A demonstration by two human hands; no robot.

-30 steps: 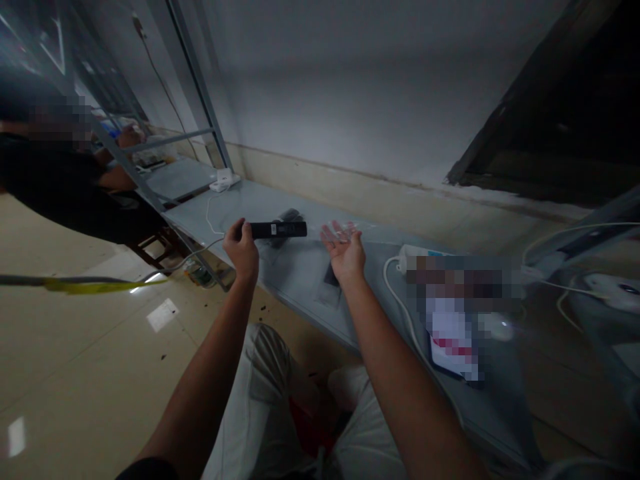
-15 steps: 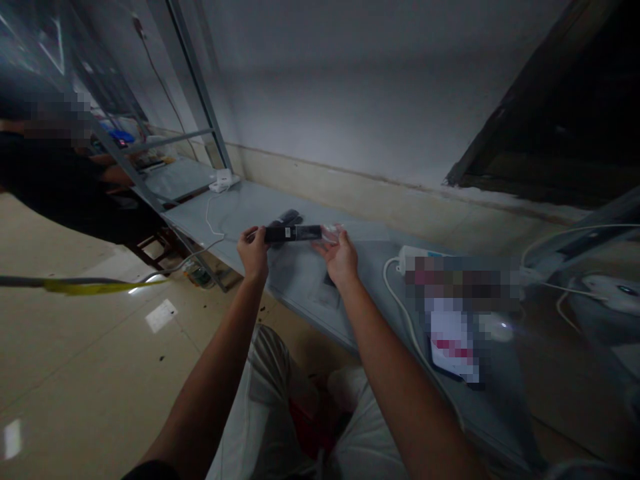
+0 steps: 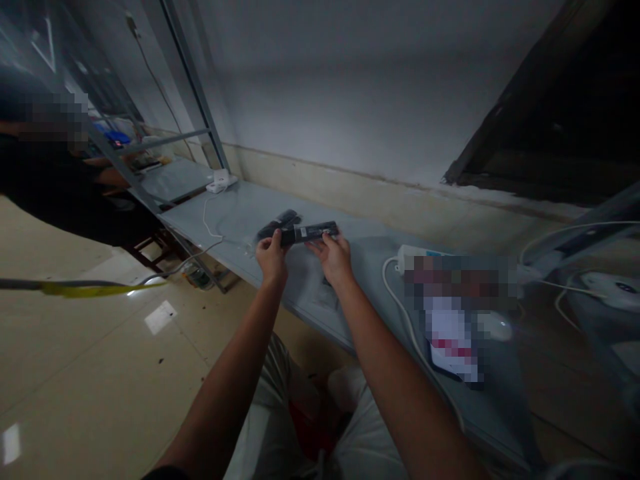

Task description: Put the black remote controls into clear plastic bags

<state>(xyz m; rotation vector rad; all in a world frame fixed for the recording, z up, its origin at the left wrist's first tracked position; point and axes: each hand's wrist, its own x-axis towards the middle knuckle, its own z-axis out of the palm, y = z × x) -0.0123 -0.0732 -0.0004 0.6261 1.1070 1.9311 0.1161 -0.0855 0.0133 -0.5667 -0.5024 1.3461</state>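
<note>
A long black device, shaped like a remote, is held level above the grey bench. My left hand grips its left end with closed fingers. My right hand holds its right part, and a clear plastic bag seems to sit around that end. Another dark object lies on the bench just behind the device.
A white power strip with a white cable lies on the bench to the right. A white adapter sits further left. Another person in dark clothes sits at the far left. Metal shelf posts rise behind.
My right hand, open with palm up a second ago, has closed on the black device. Both hands have come together and shifted a little to the right.
</note>
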